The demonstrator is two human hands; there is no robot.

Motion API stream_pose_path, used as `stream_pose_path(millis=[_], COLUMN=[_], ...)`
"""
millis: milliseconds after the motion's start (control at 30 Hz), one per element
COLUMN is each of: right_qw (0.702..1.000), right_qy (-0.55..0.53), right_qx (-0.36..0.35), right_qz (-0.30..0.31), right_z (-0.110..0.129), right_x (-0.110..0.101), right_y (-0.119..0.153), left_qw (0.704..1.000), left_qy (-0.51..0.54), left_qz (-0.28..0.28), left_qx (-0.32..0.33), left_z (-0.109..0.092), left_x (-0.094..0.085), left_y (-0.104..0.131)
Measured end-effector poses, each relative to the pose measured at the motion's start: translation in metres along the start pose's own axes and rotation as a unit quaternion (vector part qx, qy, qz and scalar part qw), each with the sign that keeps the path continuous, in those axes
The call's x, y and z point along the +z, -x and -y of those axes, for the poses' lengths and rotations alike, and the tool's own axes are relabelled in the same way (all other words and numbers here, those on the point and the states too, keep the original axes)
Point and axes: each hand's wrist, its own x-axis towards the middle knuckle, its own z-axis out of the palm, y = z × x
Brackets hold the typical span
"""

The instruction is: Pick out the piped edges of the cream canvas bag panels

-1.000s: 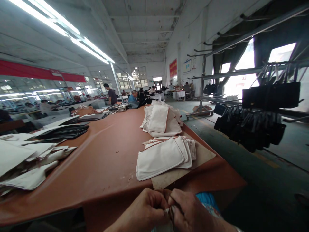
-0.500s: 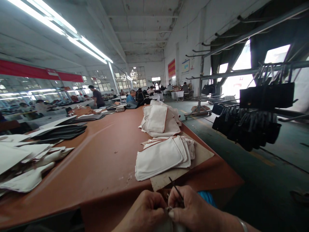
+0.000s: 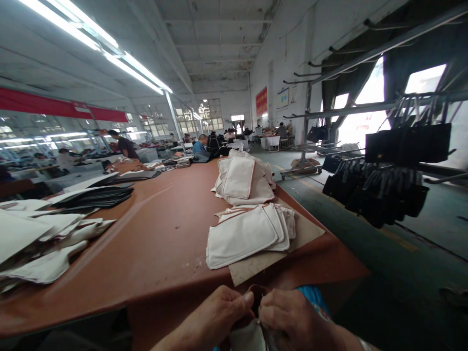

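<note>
At the bottom edge of the view, my left hand (image 3: 221, 312) is closed, thumb and fingers pinching a cream fabric piece (image 3: 248, 337) with a brown leather-like part (image 3: 257, 295) at its top. My right hand (image 3: 290, 314) grips the same piece from the other side, its fingers curled tightly. The two hands almost touch. Whether a tool is inside the right fist cannot be seen. Just beyond the hands lies a stack of cream fabric pieces (image 3: 241, 236) with some brown edging, resting on a beige sheet (image 3: 252, 271).
Brown sheet material (image 3: 157, 243) covers the long table. A second cream pile (image 3: 238, 179) lies farther back. White pieces (image 3: 40, 263) and black sheets (image 3: 95, 199) sit at left. Black bags (image 3: 407, 144) hang from a rack at right. Several people work in the background.
The thin dark tool that stuck up from my right hand is out of sight. My right hand has turned and curled more tightly; more of the brown part shows. A standing person at left leans over.
</note>
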Motion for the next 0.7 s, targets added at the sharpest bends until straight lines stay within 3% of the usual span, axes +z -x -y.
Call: stream_pose_path(millis=[100, 267, 333, 400, 467, 533, 600, 700], right_qw=[0.995, 0.982, 0.986, 0.988, 0.950, 0.895, 0.868, 0.879], right_qy=[0.071, 0.135, 0.093, -0.034, -0.186, -0.281, -0.317, -0.291], right_qx=[-0.052, -0.047, 0.001, 0.105, 0.245, 0.345, 0.373, 0.348], right_qz=[0.051, 0.122, 0.136, 0.109, 0.047, 0.035, 0.087, 0.150], right_z=[0.001, 0.012, 0.016, 0.020, 0.022, 0.024, 0.025, 0.027], right_x=[-0.009, -0.017, -0.018, -0.018, -0.021, -0.026, -0.032, -0.037], right_y=[0.001, 0.006, 0.008, 0.007, 0.000, -0.012, -0.025, -0.039], left_qw=[0.999, 0.996, 0.995, 0.993, 0.991, 0.986, 0.982, 0.980], left_qy=[-0.026, -0.066, -0.072, -0.078, -0.092, -0.120, -0.138, -0.130], left_qz=[0.036, 0.011, -0.015, -0.036, -0.042, -0.045, -0.062, -0.076], left_qx=[0.005, 0.054, 0.073, 0.084, 0.091, 0.103, 0.113, 0.127], left_z=[0.002, 0.001, 0.001, -0.001, -0.003, -0.006, -0.007, -0.002], left_x=[0.001, 0.008, 0.012, 0.015, 0.015, 0.014, 0.012, 0.010], left_y=[0.000, 0.002, 0.004, 0.007, 0.011, 0.016, 0.019, 0.022])
